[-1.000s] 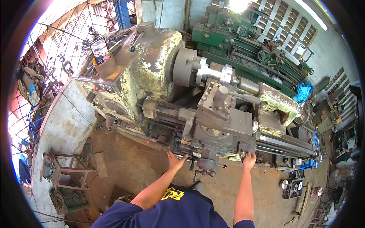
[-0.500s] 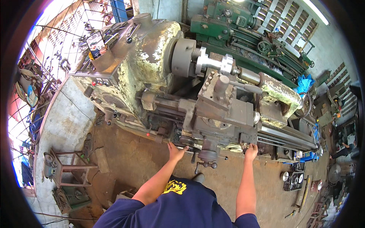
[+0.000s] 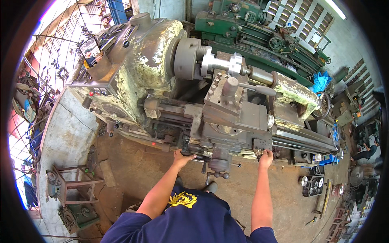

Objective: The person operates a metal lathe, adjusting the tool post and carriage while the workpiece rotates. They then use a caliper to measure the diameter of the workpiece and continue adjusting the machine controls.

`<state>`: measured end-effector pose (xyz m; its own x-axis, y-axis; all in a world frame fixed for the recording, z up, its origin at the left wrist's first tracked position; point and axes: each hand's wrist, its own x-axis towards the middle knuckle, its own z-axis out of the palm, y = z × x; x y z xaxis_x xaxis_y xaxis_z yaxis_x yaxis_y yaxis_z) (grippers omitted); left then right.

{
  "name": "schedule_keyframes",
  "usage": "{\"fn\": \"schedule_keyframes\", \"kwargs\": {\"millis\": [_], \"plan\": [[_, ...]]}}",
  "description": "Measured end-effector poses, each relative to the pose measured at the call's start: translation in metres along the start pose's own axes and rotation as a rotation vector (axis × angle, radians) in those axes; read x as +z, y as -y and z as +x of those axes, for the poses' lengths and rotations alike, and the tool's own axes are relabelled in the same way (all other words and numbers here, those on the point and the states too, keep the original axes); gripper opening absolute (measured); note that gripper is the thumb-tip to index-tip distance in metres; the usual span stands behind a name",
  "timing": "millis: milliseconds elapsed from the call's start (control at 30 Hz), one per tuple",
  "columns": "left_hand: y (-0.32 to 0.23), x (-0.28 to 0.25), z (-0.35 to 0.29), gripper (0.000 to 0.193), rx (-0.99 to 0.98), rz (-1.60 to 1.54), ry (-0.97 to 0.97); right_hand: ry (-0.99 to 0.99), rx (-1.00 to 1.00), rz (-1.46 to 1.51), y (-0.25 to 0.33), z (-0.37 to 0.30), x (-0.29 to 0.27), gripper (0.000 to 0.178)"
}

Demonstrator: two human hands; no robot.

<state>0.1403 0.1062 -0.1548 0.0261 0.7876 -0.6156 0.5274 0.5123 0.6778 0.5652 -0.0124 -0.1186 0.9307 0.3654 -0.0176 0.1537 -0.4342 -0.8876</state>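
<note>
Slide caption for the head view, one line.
Left hand and right hand at the lathe carriage, shiny workpiece between chuck and tailstock, green machine behind.

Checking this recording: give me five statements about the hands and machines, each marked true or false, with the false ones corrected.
1. The left hand is at the front of the carriage, left of the ball-ended crank. True.
2. A shiny metal workpiece sits between the chuck and the tailstock. True.
3. The right hand is on the tailstock's handwheel. False: the right hand is at the carriage's right end.
4. The lathe behind is red. False: that lathe is green.
5. The dark blue shirt bears a yellow print. True.
</note>
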Motion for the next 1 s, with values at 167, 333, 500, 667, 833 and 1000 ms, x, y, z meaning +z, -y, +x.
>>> {"fn": "schedule_keyframes", "kwargs": {"millis": [167, 333, 500, 667, 833, 1000], "plan": [[0.002, 0.002, 0.001, 0.111, 0.006, -0.013, -0.011, -0.001, -0.029, 0.003, 0.004, -0.004, -0.002, 0.014], [-0.002, -0.001, 0.003, 0.107, -0.008, 0.033, 0.009, 0.030, 0.013, -0.007, 0.011, -0.006, -0.004, 0.014], [-0.005, -0.002, 0.002, 0.107, -0.029, 0.036, 0.013, 0.025, 0.009, -0.056, 0.004, -0.001, -0.003, 0.015], [-0.003, -0.001, 0.002, 0.108, 0.027, 0.067, -0.008, 0.009, 0.044, -0.086, -0.002, 0.001, -0.002, 0.015], [0.000, -0.002, 0.001, 0.097, 0.096, 0.166, -0.070, -0.015, -0.075, -0.145, 0.008, -0.008, -0.006, 0.014], [-0.011, -0.011, 0.006, 0.070, 0.375, 0.379, -0.050, -0.032, -0.116, -0.136, 0.019, -0.015, -0.006, 0.009]]}}
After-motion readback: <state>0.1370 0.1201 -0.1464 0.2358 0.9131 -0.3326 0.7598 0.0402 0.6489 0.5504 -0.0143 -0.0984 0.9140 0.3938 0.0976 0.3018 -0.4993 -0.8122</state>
